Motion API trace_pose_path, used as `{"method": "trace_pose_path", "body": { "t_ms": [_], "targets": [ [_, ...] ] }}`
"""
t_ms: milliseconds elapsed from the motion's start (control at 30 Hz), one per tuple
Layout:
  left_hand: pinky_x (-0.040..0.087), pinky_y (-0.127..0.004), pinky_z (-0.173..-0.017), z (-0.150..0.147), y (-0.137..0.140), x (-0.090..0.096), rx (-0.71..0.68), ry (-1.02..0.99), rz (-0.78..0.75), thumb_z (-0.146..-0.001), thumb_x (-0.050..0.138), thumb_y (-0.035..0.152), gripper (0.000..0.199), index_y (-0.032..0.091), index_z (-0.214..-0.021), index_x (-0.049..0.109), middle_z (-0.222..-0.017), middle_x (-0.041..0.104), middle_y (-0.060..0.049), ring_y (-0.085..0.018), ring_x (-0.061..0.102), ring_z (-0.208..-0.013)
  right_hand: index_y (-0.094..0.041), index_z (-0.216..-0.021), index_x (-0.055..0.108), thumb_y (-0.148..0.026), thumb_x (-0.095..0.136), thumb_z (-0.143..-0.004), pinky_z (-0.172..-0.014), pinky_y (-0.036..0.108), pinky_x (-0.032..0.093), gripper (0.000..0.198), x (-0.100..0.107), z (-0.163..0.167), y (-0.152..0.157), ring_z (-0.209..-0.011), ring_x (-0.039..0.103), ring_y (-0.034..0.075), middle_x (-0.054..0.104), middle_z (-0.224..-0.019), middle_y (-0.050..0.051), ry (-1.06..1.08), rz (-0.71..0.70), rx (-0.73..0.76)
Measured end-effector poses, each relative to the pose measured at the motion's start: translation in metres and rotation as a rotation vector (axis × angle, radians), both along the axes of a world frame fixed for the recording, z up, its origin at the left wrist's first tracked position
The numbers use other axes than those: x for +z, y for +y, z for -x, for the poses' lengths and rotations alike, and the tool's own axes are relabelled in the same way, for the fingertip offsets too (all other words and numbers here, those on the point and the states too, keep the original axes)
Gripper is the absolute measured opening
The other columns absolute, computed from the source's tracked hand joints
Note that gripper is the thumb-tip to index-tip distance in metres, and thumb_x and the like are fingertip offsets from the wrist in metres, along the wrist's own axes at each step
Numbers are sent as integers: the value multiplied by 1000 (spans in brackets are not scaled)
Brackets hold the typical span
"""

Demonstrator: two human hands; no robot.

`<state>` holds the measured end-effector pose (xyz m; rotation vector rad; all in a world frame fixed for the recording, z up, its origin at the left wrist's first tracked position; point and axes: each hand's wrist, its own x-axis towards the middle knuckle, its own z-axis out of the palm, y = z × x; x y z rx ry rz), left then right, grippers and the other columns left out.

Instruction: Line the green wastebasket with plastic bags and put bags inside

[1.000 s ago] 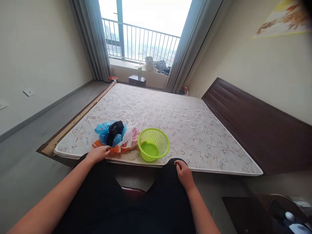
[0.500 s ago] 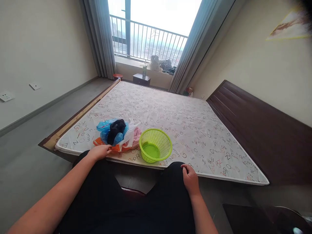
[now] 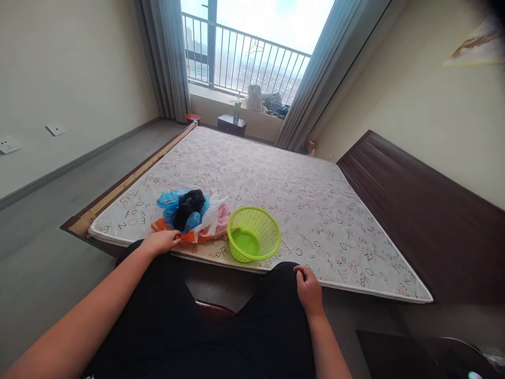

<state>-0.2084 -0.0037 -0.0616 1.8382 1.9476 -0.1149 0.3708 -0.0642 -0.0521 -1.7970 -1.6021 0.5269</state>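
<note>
My left hand (image 3: 161, 242) lies over my left knee at the mattress edge, its fingertips closed on the near edge of an orange plastic bag (image 3: 190, 237). On and around that bag sits a loose heap: a blue plastic bag (image 3: 168, 200), a black plastic bag (image 3: 189, 206), a white plastic bag (image 3: 215, 205) and a pink bag or cloth (image 3: 222, 220). Right of the heap stands a green plastic basket (image 3: 254, 234) with nothing inside, tilted towards me. My right hand (image 3: 308, 288) rests on my right knee, fingers curled in, holding nothing visible.
The letter-printed mattress (image 3: 276, 173) lies on a wooden bed frame (image 3: 118, 187), with a dark headboard (image 3: 418, 210) at right. Beyond it are a small nightstand (image 3: 232, 125) with a green bottle or glass (image 3: 237, 112), a red stool (image 3: 193, 117) and grey curtains (image 3: 169, 63).
The view has shifted slightly, so the room sits a little differently in the picture. Both hands, the bags and the basket keep their places.
</note>
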Motion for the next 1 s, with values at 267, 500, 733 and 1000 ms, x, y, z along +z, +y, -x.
{"method": "trace_pose_path", "body": {
  "t_ms": [267,500,733,1000],
  "targets": [
    [51,-41,-93,-2,0,3,-19,-12,14,-91,49,49,50,24,-127,72,-127,74,-13,-35,68,-118,-19,-94,71,-47,44,-88,-93,42,51,39,1,0,0,-99,68,29,75,-102,13,6,-9,-15],
    [50,-42,-95,-3,1,5,-29,5,35,-92,48,48,51,23,-130,71,-131,72,-14,-36,66,-122,-19,-94,71,-47,45,-89,-94,42,50,39,3,0,-1,-100,67,29,75,-103,12,21,-12,-16],
    [50,-40,-98,-1,3,0,48,-68,-32,-91,51,44,41,24,-119,73,-125,74,-12,-34,67,-119,-19,-93,71,-46,46,-88,-93,42,50,37,4,1,-1,-100,68,29,75,-102,12,29,-11,-23],
    [49,-39,-104,-16,53,3,542,-253,-398,-93,59,49,74,13,-153,38,-144,60,-21,-31,63,-126,-20,-93,70,-44,45,-89,-92,41,51,36,4,2,-1,-99,68,28,75,-101,12,21,-19,-13]
  ]
}}
